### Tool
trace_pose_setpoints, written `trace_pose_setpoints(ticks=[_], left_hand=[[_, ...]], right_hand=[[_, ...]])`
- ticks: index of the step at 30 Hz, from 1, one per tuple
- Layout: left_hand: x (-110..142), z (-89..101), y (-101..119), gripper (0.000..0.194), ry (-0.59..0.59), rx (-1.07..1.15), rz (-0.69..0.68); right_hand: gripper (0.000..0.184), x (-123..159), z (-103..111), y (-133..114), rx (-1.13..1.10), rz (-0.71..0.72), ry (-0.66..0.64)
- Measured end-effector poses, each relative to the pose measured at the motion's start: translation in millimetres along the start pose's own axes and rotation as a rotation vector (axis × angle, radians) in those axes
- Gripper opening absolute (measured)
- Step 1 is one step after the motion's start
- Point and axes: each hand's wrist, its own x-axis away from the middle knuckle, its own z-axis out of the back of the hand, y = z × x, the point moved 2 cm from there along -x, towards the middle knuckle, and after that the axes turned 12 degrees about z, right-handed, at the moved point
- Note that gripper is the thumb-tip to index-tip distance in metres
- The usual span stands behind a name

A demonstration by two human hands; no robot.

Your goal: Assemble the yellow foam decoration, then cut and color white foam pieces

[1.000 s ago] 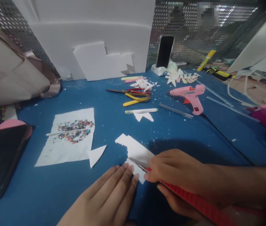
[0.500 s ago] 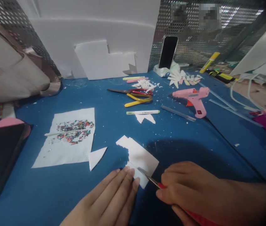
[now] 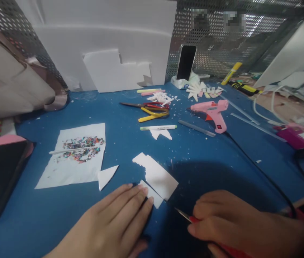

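Note:
My left hand (image 3: 114,222) lies flat, its fingertips pressing on a narrow strip of white foam board (image 3: 154,197). A thin gap parts that strip from the larger white board piece (image 3: 158,175), which has a ragged left edge. In my closed right hand (image 3: 224,218) is a red-handled craft knife (image 3: 186,216), its blade tip just above the blue surface, right of the strip and apart from it. A white triangular offcut (image 3: 108,176) sits left of the board, beside a paper sheet (image 3: 52,179) with shiny coloured flakes (image 3: 83,148).
Scissors (image 3: 146,107), a marker (image 3: 158,127) and a glue stick (image 3: 196,128) lie beyond the board. A pink glue gun (image 3: 212,111) stands right, its cable running toward me. One phone (image 3: 1,179) lies left; another phone (image 3: 186,62) leans at the back.
The blade has left the board and moved right and toward me. A strip now lies separated from the larger piece. The view has shifted slightly.

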Motion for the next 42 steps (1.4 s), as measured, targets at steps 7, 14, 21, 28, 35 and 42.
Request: trace_pose_setpoints(ticks=[7, 14, 21, 28, 35, 42], left_hand=[[-26.0, 12.4, -22.0, 0.024, -0.235, 0.346, 0.221], [-34.7, -5.3, -47.6, 0.018, -0.393, 0.415, 0.238], [-43.0, -9.6, -53.2, 0.015, -0.465, 0.428, 0.207], [-39.0, -1.7, -60.7, 0.016, -0.52, 0.39, 0.189], [-35.2, 13.4, -58.4, 0.026, -0.56, 0.344, 0.228], [-19.7, 8.8, -40.9, 0.035, -0.595, 0.366, 0.279]], right_hand=[[0.021, -4.8, 20.0, 18.7, 0.011, 0.027, 0.328], [0.021, -21.7, 30.8, 45.0, -0.135, 0.026, 0.304], [0.012, -49.6, 31.8, 69.5, -0.332, -0.068, 0.336], [0.014, -60.0, 22.2, 87.1, -0.541, -0.148, 0.449], [0.013, -56.5, 20.4, 96.2, -0.553, -0.18, 0.491], [0.01, -56.8, 19.4, 98.3, -0.588, -0.201, 0.488]])
